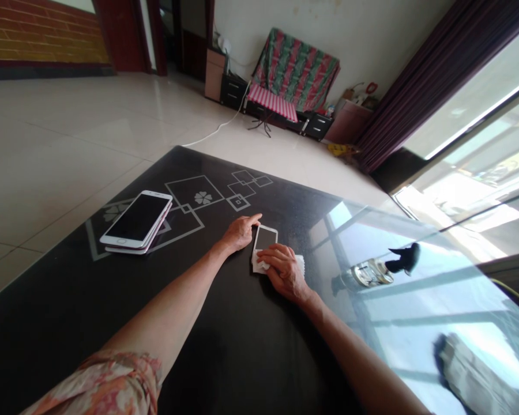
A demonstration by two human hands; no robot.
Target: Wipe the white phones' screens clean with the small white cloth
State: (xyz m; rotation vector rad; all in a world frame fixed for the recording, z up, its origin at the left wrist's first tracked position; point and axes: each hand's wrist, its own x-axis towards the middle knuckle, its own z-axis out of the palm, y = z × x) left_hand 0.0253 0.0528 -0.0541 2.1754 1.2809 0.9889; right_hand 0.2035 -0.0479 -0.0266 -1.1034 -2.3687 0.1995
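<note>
A white smartphone point(267, 236) with a dark screen lies face up on the black glossy table point(225, 340). My left hand point(239, 233) is at its upper left edge, index finger stretched along the top corner and the other fingers curled against the side. My right hand point(284, 270) presses a white tissue point(300, 264) onto the lower half of the phone, fingers bent over it. The tissue hides that part of the screen. To the left, another white smartphone point(139, 219) rests on top of at least one more phone.
A clear spray bottle point(372, 272) with a black head is right of my hands. A pale grey folded item point(480, 372), blurred, lies near the lower right. Beyond the table are a striped stool-like table point(272, 102), a covered television-shaped object point(296, 69) and a purple curtain point(441, 75).
</note>
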